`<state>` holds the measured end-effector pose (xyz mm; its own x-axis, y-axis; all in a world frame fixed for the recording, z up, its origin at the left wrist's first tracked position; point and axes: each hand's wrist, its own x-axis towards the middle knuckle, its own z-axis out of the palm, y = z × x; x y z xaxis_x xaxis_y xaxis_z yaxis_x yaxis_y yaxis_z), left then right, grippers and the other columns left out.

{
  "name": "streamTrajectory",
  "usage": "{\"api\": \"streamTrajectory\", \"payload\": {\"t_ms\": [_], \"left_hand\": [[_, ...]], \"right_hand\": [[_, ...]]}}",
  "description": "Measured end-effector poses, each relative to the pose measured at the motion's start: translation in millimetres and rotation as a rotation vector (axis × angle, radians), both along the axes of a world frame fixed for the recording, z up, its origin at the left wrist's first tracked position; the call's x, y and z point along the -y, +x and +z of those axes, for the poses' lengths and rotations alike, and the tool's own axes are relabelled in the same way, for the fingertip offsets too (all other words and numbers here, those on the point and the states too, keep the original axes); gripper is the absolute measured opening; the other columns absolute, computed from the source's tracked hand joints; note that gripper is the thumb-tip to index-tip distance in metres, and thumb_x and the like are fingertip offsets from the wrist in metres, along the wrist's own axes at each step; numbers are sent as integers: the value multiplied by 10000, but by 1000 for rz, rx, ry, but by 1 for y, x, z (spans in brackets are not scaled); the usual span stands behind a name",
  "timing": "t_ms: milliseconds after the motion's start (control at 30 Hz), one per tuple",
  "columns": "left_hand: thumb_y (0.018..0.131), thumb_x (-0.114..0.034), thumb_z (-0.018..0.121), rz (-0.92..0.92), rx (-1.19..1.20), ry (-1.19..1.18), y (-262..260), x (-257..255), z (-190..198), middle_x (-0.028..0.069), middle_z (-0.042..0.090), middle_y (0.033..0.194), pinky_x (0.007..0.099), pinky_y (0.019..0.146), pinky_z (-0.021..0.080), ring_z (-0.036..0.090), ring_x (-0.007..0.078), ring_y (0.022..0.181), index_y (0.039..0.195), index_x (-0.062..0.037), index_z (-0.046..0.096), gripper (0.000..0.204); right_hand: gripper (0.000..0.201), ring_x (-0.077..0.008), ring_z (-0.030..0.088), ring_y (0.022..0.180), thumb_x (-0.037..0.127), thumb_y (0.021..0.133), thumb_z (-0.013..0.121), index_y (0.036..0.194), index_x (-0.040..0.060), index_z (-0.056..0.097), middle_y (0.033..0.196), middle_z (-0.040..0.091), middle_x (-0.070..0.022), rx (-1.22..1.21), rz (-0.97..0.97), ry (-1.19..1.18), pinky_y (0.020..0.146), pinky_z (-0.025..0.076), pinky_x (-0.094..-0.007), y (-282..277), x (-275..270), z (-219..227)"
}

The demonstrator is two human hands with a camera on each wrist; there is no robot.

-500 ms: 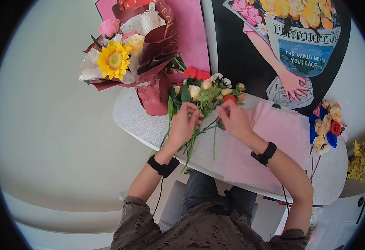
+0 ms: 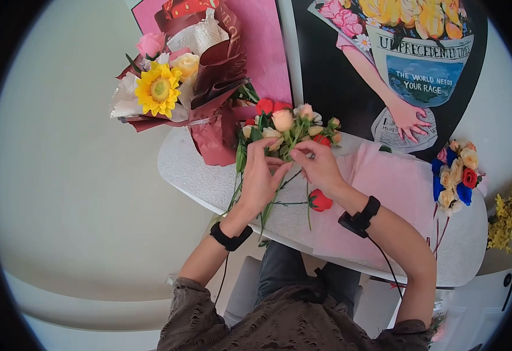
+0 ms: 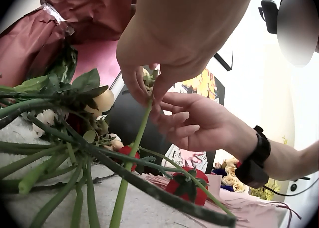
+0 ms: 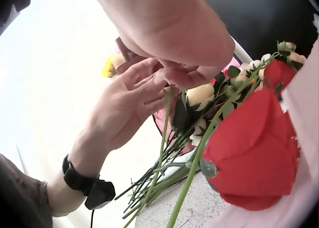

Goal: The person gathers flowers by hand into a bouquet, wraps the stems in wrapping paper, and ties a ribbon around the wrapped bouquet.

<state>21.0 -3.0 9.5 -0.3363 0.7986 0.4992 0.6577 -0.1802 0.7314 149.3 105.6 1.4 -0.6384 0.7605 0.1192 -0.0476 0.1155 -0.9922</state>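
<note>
White speckled oval tabletop, loose bunch of cream and red artificial roses lying at its far edge. Left hand and right hand both pinching one green stem, pinch plain only in the wrist views. Fallen red rose just beside; wrapped sunflower bouquet left, stems hidden by dark red paper.

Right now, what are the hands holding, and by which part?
Both hands pinch one green flower stem near its top, under the bloom: the left hand with its fingers, the right hand beside them.
</note>
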Motion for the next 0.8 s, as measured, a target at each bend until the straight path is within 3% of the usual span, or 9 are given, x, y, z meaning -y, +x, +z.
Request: {"api": "streamTrajectory", "payload": {"t_ms": [67, 167, 233, 300, 433, 600, 667, 733, 800], "left_hand": [[856, -26, 736, 10, 44, 16, 2, 3, -4, 139, 501, 1263, 332, 763, 582, 707, 222, 919, 1312, -26, 407, 563], [889, -121, 726, 0, -40, -219, -4, 14, -18, 165, 557, 1199, 379, 796, 565, 700, 264, 946, 1346, -43, 360, 591], [908, -189, 703, -76, -188, -417, -9, 20, -26, 174, 626, 1086, 413, 817, 541, 686, 308, 964, 1276, -23, 461, 470], [912, -185, 689, -106, -258, -374, -17, 25, -40, 176, 644, 1043, 418, 814, 538, 676, 323, 966, 1212, -9, 516, 388], [898, -129, 674, -128, -291, -309, -22, 25, -38, 174, 665, 999, 418, 788, 534, 663, 354, 922, 1011, 20, 639, 190], [900, -111, 641, -131, -361, -312, -25, 10, -25, 187, 674, 913, 429, 754, 538, 675, 371, 855, 975, 5, 656, 140], [902, -102, 617, -113, -410, -312, -27, -3, -25, 192, 675, 873, 434, 740, 541, 679, 376, 828, 952, 7, 659, 126], [886, -60, 567, -40, -679, -428, -32, -21, -34, 216, 670, 812, 439, 672, 563, 684, 402, 765, 933, 32, 638, 126], [872, -53, 561, -18, -767, -446, -31, -36, -37, 216, 670, 793, 430, 637, 570, 691, 389, 731, 924, 33, 632, 123]], "right_hand": [[258, -127, 572, 548, 199, 953, 630, 1024, -49, 634, 799, 649, -91, -14, -55, 35, 499, 452, -313, 2, -9, 0], [204, -120, 569, 546, 171, 954, 622, 970, -32, 628, 786, 646, -90, -52, -196, 85, 484, 440, -297, 0, -32, -4], [190, -113, 576, 563, 167, 970, 602, 929, -18, 594, 773, 651, -83, -92, -392, 232, 498, 440, -283, 0, -48, -3], [185, -101, 588, 605, 174, 997, 562, 979, -11, 551, 791, 671, -88, -135, -329, 114, 541, 461, -260, 14, -47, 25], [142, -85, 575, 614, 146, 1031, 491, 1072, 12, 509, 877, 707, -119, -383, -422, 269, 562, 481, -223, 43, -71, 55], [156, -84, 569, 652, 180, 1040, 501, 1063, 28, 528, 870, 696, -104, -521, -592, 238, 596, 475, -238, 100, -87, 81], [158, -86, 562, 648, 185, 1038, 510, 1061, 29, 529, 866, 689, -101, -448, -561, 249, 596, 467, -241, 119, -75, 85], [161, -88, 555, 645, 190, 1035, 520, 1060, 31, 530, 863, 681, -98, -375, -528, 258, 596, 459, -245, 132, -54, 82], [150, -92, 542, 635, 189, 1031, 528, 1052, 40, 527, 859, 668, -94, -246, -362, 147, 585, 444, -242, 141, -28, 73]]}}
